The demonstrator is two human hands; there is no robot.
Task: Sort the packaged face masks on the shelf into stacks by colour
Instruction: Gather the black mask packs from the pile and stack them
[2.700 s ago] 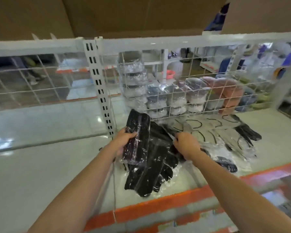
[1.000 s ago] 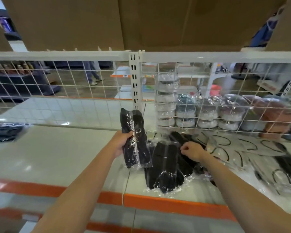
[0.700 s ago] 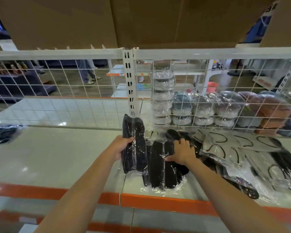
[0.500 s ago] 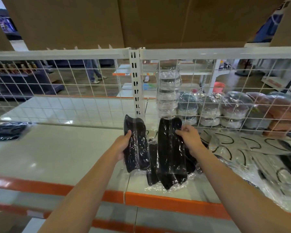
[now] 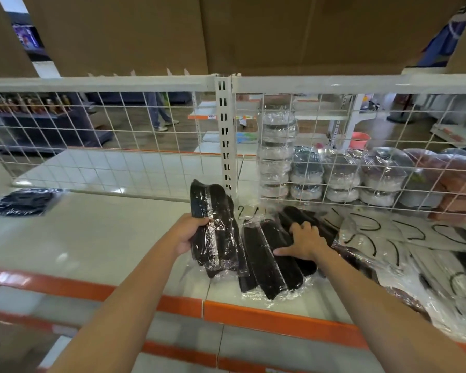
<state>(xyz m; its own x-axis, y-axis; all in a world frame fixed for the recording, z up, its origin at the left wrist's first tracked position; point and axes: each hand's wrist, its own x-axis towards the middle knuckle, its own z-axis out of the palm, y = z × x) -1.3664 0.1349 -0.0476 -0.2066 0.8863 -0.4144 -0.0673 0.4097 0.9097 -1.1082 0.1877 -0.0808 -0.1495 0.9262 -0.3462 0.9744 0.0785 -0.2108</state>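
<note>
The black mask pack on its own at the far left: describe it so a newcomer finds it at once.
Start at the white slotted upright post behind the shelf and go left along the wire mesh to the frame's edge. There lies a flat black mask pack in clear wrap, alone, far from both hands and the central pile.

White mask packs point(image 5: 441, 265) cut off right

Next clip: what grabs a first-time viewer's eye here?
Centre frame, the left hand grips an upright bundle of black packaged masks, while the right hand presses on a black mask pile lying on the shelf. To the right sprawl clear packs of white masks.
</note>
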